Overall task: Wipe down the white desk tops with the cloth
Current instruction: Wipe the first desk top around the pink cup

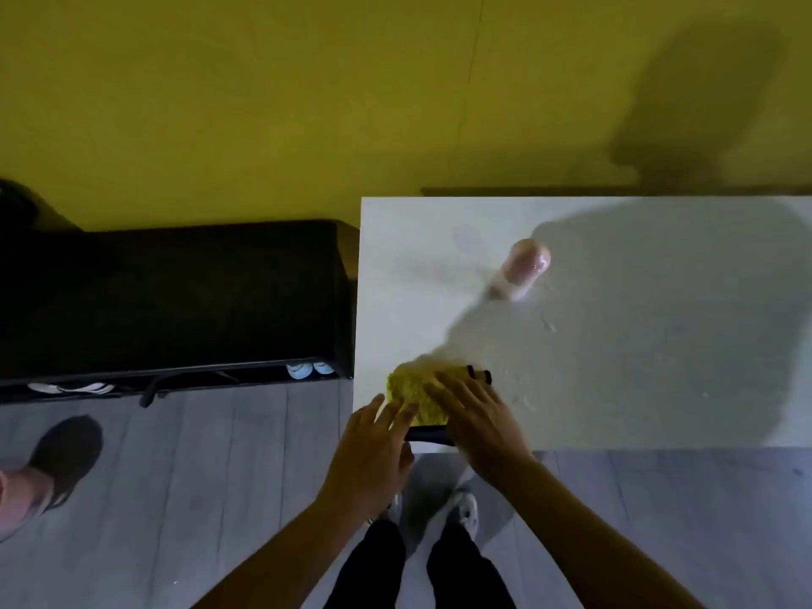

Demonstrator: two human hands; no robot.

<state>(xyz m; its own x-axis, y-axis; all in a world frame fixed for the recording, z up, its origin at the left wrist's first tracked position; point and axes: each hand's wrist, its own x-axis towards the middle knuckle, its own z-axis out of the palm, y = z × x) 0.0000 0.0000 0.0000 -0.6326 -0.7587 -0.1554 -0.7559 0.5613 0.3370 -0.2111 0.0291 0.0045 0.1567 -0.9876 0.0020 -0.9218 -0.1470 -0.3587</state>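
A yellow cloth [411,391] lies at the front left corner of the white desk top [615,345]. Its edges are trimmed in black. My right hand [476,417] lies flat on the cloth with straight fingers. My left hand [373,450] reaches over the desk's front edge, its fingertips touching the cloth's near left part. Both hands cover much of the cloth.
A pinkish translucent bottle [523,270] stands on the desk behind the cloth. A black cabinet [175,292] with shoes beneath it sits left of the desk, against the yellow wall. Another person's foot [61,459] is on the grey floor at left.
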